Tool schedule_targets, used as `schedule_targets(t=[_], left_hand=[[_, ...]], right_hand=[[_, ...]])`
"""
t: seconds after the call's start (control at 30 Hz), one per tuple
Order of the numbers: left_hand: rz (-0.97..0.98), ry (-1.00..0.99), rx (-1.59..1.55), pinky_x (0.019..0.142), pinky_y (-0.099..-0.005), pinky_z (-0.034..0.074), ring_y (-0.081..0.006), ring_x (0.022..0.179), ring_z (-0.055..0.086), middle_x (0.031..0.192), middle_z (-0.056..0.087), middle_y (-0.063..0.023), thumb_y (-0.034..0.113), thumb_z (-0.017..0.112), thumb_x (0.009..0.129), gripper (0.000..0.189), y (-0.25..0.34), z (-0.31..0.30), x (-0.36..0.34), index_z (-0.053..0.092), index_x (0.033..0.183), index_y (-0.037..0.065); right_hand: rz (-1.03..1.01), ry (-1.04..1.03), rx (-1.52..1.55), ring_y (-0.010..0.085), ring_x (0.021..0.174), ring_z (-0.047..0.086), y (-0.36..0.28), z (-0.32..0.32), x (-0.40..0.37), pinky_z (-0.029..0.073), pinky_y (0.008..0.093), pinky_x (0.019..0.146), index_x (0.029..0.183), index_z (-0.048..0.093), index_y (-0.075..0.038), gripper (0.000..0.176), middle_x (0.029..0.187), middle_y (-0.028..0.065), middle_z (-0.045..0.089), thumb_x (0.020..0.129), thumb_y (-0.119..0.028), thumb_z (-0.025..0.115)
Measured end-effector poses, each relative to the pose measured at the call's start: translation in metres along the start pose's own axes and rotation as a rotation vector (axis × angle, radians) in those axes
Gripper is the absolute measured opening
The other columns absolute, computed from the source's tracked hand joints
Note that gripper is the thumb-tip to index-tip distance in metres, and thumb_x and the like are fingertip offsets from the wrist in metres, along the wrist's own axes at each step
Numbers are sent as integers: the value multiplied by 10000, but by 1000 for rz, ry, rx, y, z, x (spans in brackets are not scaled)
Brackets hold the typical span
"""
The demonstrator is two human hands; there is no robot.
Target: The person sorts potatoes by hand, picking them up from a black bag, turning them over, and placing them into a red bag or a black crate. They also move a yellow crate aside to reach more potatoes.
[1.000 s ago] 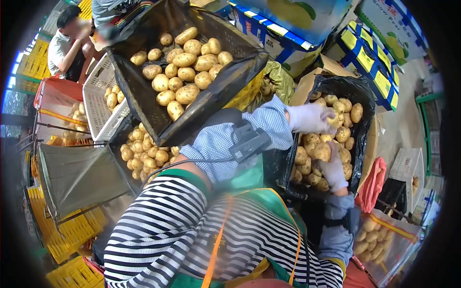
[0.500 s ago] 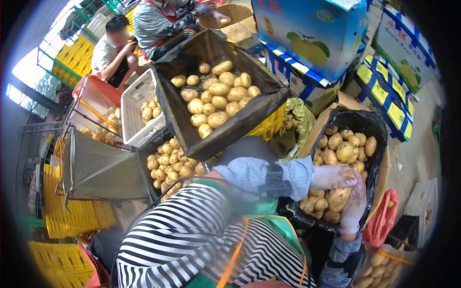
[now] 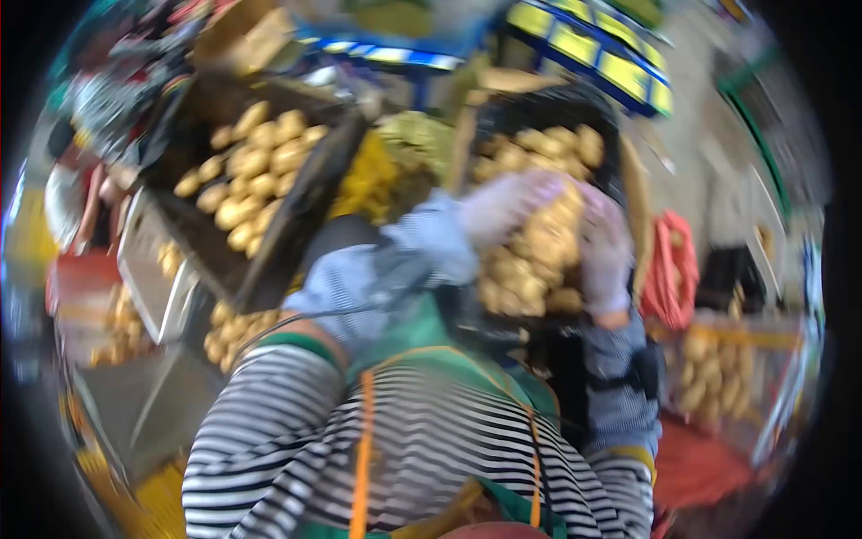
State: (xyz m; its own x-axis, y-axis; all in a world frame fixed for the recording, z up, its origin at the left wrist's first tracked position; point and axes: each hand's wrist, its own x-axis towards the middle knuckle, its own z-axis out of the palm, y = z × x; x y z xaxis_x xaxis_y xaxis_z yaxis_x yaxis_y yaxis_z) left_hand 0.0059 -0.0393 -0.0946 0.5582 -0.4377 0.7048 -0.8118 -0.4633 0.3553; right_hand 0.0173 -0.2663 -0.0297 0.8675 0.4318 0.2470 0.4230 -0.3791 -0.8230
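Observation:
Both hands wear pale gloves and are over a carton (image 3: 636,180) lined with black plastic and filled with potatoes (image 3: 503,283). My left hand (image 3: 512,207) reaches in from the left, its fingers curled at the upper end of a large potato (image 3: 552,229). On the right side of that same potato is my right hand (image 3: 606,247), fingers bent around it. The potato sits between the two hands, above the others in the carton. Motion blur softens the fingertips.
To the left stands a dark-lined crate (image 3: 278,220) of potatoes, with a white basket (image 3: 148,260) beside it. A red bag (image 3: 673,269) and a clear bag of potatoes (image 3: 714,368) are at right. Blue-and-yellow boxes (image 3: 584,49) stand behind. A person (image 3: 117,108) is at upper left.
The view has swung right, so the crates and carton appear farther left. Both hands stay at the potatoes in the lined carton, with a large potato between them.

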Motion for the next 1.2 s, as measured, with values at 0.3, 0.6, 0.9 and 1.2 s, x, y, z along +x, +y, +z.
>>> schedule_targets(t=[0.3, 0.6, 0.9, 1.2], left_hand=[[-189, 98, -98, 954, -392, 531, -399, 1226, 571, 1428, 481, -222, -147, 609, 771, 675, 36, -26, 40, 472, 1356, 161], [-818, 103, -1074, 1184, -329, 206, -201, 1430, 280, 1548, 315, -113, 79, 707, 700, 949, 65, -33, 69, 252, 1529, 2], [-922, 143, -1201, 963, -296, 484, -163, 1226, 512, 1382, 483, -97, -65, 681, 768, 894, 43, -30, 58, 247, 1536, 81], [-765, 65, -889, 1126, -313, 326, -234, 1358, 444, 1513, 409, -177, -12, 605, 808, 695, 40, -34, 50, 386, 1467, -12]], right_hand=[[44, -262, 866, 207, 1154, 611, -12, -1, -20, 512, 278, 928, 1398, 430, 40, 529, 1312, 145, 585, 1009, -287, 576], [286, -145, 825, 211, 1214, 585, -5, -1, -13, 564, 345, 897, 1477, 357, -38, 537, 1399, 98, 529, 1068, -385, 370], [413, -99, 1017, 155, 1186, 573, -35, -2, -2, 564, 272, 825, 1500, 312, -10, 531, 1415, 109, 482, 1072, -315, 387], [351, -46, 752, 170, 1214, 551, -33, -2, -4, 542, 306, 906, 1466, 405, -23, 512, 1413, 127, 500, 1018, -222, 550]])
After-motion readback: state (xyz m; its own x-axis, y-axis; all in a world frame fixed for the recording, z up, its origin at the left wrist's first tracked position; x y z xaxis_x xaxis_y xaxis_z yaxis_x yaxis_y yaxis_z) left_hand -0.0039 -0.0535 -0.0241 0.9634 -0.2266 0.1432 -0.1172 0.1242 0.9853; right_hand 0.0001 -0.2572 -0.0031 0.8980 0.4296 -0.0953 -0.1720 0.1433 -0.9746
